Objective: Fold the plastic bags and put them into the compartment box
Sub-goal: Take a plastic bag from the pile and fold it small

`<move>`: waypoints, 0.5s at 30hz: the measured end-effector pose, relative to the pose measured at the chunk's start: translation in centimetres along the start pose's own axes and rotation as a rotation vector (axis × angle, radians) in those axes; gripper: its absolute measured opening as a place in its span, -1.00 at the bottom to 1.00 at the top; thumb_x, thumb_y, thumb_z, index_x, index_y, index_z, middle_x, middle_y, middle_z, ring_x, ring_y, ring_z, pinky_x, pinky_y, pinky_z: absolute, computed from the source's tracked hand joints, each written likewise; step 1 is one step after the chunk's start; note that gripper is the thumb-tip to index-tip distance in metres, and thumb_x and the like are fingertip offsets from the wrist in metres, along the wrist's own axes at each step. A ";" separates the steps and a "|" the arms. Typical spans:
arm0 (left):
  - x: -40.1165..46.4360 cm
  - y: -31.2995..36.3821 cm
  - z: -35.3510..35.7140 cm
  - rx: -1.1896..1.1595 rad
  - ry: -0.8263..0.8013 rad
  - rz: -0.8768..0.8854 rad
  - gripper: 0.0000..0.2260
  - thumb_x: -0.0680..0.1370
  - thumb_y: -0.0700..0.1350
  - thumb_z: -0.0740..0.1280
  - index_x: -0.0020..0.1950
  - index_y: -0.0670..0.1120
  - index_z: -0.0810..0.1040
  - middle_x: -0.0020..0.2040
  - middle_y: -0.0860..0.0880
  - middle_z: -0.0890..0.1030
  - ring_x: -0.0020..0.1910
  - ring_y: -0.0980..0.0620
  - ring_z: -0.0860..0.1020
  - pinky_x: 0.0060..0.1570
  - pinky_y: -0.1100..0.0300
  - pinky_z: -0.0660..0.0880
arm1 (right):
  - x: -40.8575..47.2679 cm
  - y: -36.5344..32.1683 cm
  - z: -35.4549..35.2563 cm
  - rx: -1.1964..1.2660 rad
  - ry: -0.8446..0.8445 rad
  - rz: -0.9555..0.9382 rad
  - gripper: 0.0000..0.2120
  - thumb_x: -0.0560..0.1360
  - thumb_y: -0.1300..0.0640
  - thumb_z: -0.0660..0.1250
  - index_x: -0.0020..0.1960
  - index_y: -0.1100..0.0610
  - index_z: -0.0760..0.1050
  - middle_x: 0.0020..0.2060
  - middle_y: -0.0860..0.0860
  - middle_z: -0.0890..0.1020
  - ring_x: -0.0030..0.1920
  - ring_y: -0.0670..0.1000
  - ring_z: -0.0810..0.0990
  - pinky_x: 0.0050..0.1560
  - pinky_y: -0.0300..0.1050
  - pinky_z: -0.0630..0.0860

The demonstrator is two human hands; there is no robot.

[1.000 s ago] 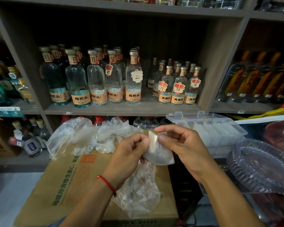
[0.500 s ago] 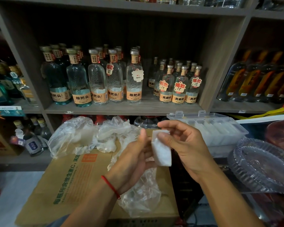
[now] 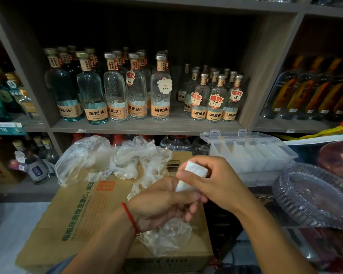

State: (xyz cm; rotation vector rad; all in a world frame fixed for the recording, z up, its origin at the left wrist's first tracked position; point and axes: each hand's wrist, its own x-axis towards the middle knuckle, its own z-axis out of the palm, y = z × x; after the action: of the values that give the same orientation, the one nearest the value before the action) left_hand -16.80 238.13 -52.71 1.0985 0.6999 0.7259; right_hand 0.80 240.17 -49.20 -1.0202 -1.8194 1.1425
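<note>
Wooden shelving (image 3: 178, 126) fills the view from nine to three o'clock, stocked with clear liquor bottles (image 3: 115, 89) bearing orange labels. Below it, at about seven o'clock, sits a cardboard carton (image 3: 83, 212) that serves as the work surface. Loose crumpled plastic bags (image 3: 115, 159) lie heaped along its far edge at around eleven o'clock, and another unfolded bag (image 3: 166, 238) lies near six o'clock, under the left wrist; these look like the work still to come. At two o'clock stands the clear compartment box (image 3: 251, 155), lid open, and several of its slots already appear to hold white folded bags, so a fair share of the task seems done. A stack of clear plastic trays (image 3: 313, 196) sits at four o'clock. Near the centre, the right hand (image 3: 222, 184) pinches a small folded bag (image 3: 194, 171), now a compact white packet, between thumb and curled fingers. The left hand (image 3: 162, 206) touches the packet's lower end with its fingers closed lightly around it. Judging by its tight shape, this bag is nearly or fully folded, and carrying it across to a free slot in the box is likely next.
</note>
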 end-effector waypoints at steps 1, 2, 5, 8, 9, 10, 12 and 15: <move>-0.1 0.1 -0.1 0.000 0.003 -0.012 -0.87 0.60 -0.17 0.42 0.06 -0.22 0.69 -0.24 -0.14 0.61 -0.30 0.00 0.58 -0.22 0.21 0.55 | 0.1 0.1 0.2 -0.034 0.049 -0.013 -0.73 0.48 -0.13 0.54 -0.11 0.08 0.67 -0.36 0.05 0.65 -0.49 -0.02 0.55 -0.46 -0.15 0.46; -0.1 0.2 -0.1 -0.013 0.020 -0.012 -0.85 0.59 -0.15 0.45 0.07 -0.21 0.70 -0.18 -0.17 0.66 -0.26 -0.02 0.62 -0.19 0.20 0.58 | 0.1 0.2 0.4 -0.070 0.117 -0.029 -0.74 0.50 -0.08 0.54 -0.17 0.10 0.65 -0.38 0.07 0.63 -0.46 -0.01 0.54 -0.45 -0.12 0.45; 0.1 0.2 -0.2 -0.066 0.117 0.093 -0.65 0.55 -0.06 0.49 0.26 -0.21 0.64 0.17 -0.30 0.67 0.10 -0.22 0.67 0.12 -0.02 0.59 | 0.5 0.4 0.8 -0.151 0.368 -0.061 -0.76 0.54 -0.02 0.52 -0.20 0.10 0.63 -0.37 0.06 0.62 -0.37 0.06 0.56 -0.37 0.03 0.49; 1.0 0.2 0.9 -0.127 0.238 0.250 -0.53 0.63 0.10 0.36 0.36 -0.24 0.55 0.25 -0.31 0.63 0.19 -0.29 0.63 0.24 -0.15 0.55 | 0.7 0.3 2.1 -0.160 0.551 -0.053 -0.76 0.56 -0.04 0.49 -0.20 0.06 0.63 -0.36 -0.02 0.63 -0.34 -0.05 0.60 -0.34 -0.04 0.52; 1.3 0.1 1.4 -0.142 0.326 0.277 -0.54 0.66 0.13 0.31 0.33 -0.23 0.58 0.20 -0.31 0.66 0.09 -0.23 0.66 0.16 -0.11 0.59 | 0.9 0.4 2.7 -0.158 0.603 -0.047 -0.74 0.56 -0.05 0.48 -0.23 0.05 0.60 -0.38 -0.04 0.62 -0.36 -0.07 0.57 -0.36 -0.10 0.50; 1.7 0.0 1.9 -0.153 0.425 0.293 -0.56 0.68 0.12 0.28 0.27 -0.23 0.60 0.15 -0.32 0.67 -0.01 -0.16 0.67 0.04 -0.05 0.61 | 1.1 0.4 3.3 -0.159 0.649 -0.044 -0.71 0.57 -0.05 0.48 -0.26 0.04 0.56 -0.41 -0.05 0.59 -0.39 -0.09 0.54 -0.39 -0.16 0.45; 2.2 -0.5 2.3 -0.127 0.596 0.326 -0.63 0.71 0.03 0.25 0.16 -0.29 0.59 0.02 -0.35 0.68 -0.17 -0.12 0.62 -0.18 0.05 0.58 | 1.4 0.5 4.3 -0.180 0.697 -0.041 -0.66 0.57 -0.05 0.47 -0.31 0.02 0.49 -0.45 -0.09 0.56 -0.45 -0.11 0.49 -0.45 -0.31 0.35; 2.2 -0.9 2.0 -0.007 0.738 0.410 -0.69 0.72 -0.04 0.23 0.01 -0.29 0.55 -0.32 -0.20 0.58 -0.37 -0.05 0.52 -0.40 0.16 0.45 | 1.5 0.4 4.8 -0.156 0.625 0.039 -0.70 0.60 -0.11 0.41 -0.24 0.02 0.58 -0.38 -0.13 0.64 -0.39 -0.16 0.60 -0.45 -0.38 0.40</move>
State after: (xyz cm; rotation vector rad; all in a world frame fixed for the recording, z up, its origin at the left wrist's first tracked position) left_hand -13.79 238.60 -53.30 0.9674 1.0994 1.5228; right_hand -3.96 240.06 -50.89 -1.3278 -1.3969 0.6041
